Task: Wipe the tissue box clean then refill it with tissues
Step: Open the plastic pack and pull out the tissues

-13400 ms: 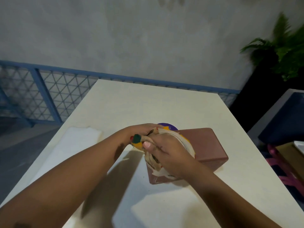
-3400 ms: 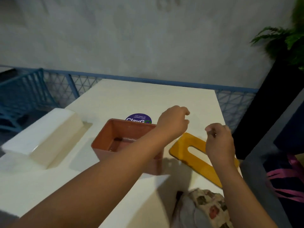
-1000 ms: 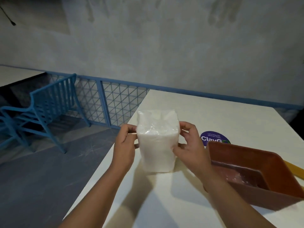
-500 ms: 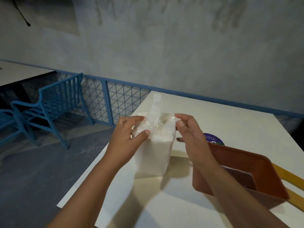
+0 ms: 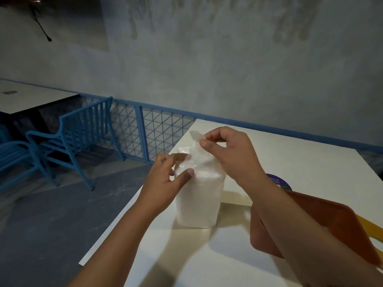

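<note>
1. Down at the bottom edge, both forearms reach in over the white table (image 5: 207, 255). The R one crosses in front of the tissue box (image 5: 331, 220) and hides part of its near side.
2. Tissue box: red-brown, sits on the table at far right, near the pack but not touching it (can't see inside from this angle). A yellow lid (image 5: 371, 228) pokes out past it at the frame's R edge.
3. Centre stage, the tissue pack (image 5: 199, 201) stands upright on the table, close to the table's L edge, wrapped in clear plastic.
4. L hand (image 5: 165, 181) grips the pack's upper part: thumb on the front, fingers curled at the crinkled top.
5. R hand (image 5: 230, 154) pinches a flap of wrap (image 5: 195, 135) btwn thumb and forefinger, held up above the pack's top, other fingers curled in.
6. Just beyond the R wrist is a round purple sticker (image 5: 278, 182) on the tabletop, partly cut off by the box rim.
7. Further back, a blue mesh fence (image 5: 161, 129) runs along the far side, w/ blue chairs (image 5: 76, 133) at L on the grey floor.
8. Way back: a second white table (image 5: 31, 98) far L, and a stained grey wall (image 5: 228, 69).
</note>
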{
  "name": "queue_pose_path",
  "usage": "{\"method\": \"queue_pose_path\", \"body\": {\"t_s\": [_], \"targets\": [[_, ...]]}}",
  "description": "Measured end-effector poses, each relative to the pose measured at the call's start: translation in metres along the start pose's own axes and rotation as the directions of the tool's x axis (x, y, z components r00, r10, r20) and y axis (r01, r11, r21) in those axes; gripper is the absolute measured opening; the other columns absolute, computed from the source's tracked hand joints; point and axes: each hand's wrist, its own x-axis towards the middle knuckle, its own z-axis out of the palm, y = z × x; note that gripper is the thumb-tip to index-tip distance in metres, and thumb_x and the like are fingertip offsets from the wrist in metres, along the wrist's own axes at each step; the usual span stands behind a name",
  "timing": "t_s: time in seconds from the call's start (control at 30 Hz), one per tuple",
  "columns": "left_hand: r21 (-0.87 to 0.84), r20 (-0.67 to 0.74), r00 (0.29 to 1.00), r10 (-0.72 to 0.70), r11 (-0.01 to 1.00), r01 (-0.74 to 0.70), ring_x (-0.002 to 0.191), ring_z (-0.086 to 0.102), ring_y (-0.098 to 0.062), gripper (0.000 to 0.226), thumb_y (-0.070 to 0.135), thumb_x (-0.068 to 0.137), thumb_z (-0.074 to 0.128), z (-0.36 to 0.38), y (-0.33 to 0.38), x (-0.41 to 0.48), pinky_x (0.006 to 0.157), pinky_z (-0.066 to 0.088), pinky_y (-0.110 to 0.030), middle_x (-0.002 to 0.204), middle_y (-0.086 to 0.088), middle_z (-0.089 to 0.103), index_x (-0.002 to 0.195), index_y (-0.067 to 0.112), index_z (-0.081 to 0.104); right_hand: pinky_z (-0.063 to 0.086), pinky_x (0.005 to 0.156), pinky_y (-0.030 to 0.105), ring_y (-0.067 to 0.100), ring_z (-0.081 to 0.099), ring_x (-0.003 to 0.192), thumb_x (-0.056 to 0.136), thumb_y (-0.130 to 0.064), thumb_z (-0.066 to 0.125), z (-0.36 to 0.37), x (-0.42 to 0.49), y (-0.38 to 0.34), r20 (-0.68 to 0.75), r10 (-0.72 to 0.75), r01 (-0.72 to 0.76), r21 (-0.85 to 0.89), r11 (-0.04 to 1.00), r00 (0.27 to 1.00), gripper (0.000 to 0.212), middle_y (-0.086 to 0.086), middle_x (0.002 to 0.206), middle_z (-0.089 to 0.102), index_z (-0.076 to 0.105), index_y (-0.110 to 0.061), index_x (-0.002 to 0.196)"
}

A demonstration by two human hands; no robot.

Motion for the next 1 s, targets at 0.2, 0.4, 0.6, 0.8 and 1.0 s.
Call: {"method": "queue_pose_path", "body": {"t_s": [0.2, 0.4, 0.6, 0.8, 1.0], "targets": [[-0.238, -0.041, 0.996, -0.078, 0.969, 0.066, 0.11, 0.051, -0.013, 0.025, 0.057, 0.088, 0.039, -0.004, -0.001, 0.004, 0.098, 0.04, -0.036, 0.113, 0.014, 0.051, 0.096, 0.048, 0.062, 0.041, 0.084, 0.015, 0.001, 0.058, 0.089, 0.076, -0.024, 0.07, -0.003, -0.043, 0.016, 0.133, -0.303, 0.302, 0.03, 0.953, 0.943, 0.009, -0.013, 0.087, 0.061, 0.067, -0.032, 0.078], [-0.164, -0.03, 0.997, -0.066, 0.985, 0.061, 0.104, 0.047, -0.009, 0.017, 0.027, 0.092, 0.052, -0.004, 0.01, 0.02, 0.08, 0.035, -0.013, 0.114, 0.001, 0.049, 0.085, 0.035, 0.065, 0.031, 0.101, 0.038, 0.015, 0.052, 0.103, 0.078, -0.019, 0.062, 0.018, -0.067, 0.067, 0.097, -0.609, 0.597, -0.367, 0.713, 0.787, 0.011, -0.006, 0.102, 0.052, 0.065, -0.029, 0.081], [-0.034, 0.043, 0.997, -0.068, 0.997, 0.069, 0.124, 0.038, -0.014, 0.02, 0.023, 0.086, 0.061, -0.001, 0.027, 0.031, 0.099, 0.036, -0.032, 0.132, 0.004, 0.04, 0.1, 0.037, 0.063, 0.037, 0.099, 0.047, 0.022, 0.054, 0.107, 0.085, -0.01, 0.055, 0.027, -0.075, 0.082, 0.115, -0.725, 0.627, -0.606, 0.49, 0.679, 0.021, 0.007, 0.093, 0.069, 0.072, -0.018, 0.074], [0.163, 0.125, 0.985, -0.118, 0.982, 0.096, 0.124, 0.041, -0.02, 0.042, 0.046, 0.084, 0.059, 0.008, 0.042, 0.034, 0.1, 0.038, -0.039, 0.14, 0.004, 0.037, 0.123, 0.035, 0.052, 0.038, 0.099, 0.05, 0.022, 0.054, 0.109, 0.09, -0.01, 0.047, 0.026, -0.076, 0.088, 0.2, -0.725, 0.638, -0.66, 0.397, 0.659, 0.027, 0.008, 0.099, 0.072, 0.073, -0.015, 0.082], [0.167, 0.083, 0.988, -0.132, 0.979, 0.116, 0.113, 0.044, -0.018, 0.025, 0.038, 0.076, 0.069, 0.009, 0.042, 0.026, 0.098, 0.043, -0.043, 0.119, 0.01, 0.041, 0.097, 0.039, 0.054, 0.045, 0.091, 0.035, 0.024, 0.056, 0.101, 0.08, -0.001, 0.049, 0.012, -0.072, 0.067, -0.128, -0.68, 0.628, -0.291, 0.722, 0.722, 0.02, 0.009, 0.101, 0.06, 0.068, -0.003, 0.078]]}}
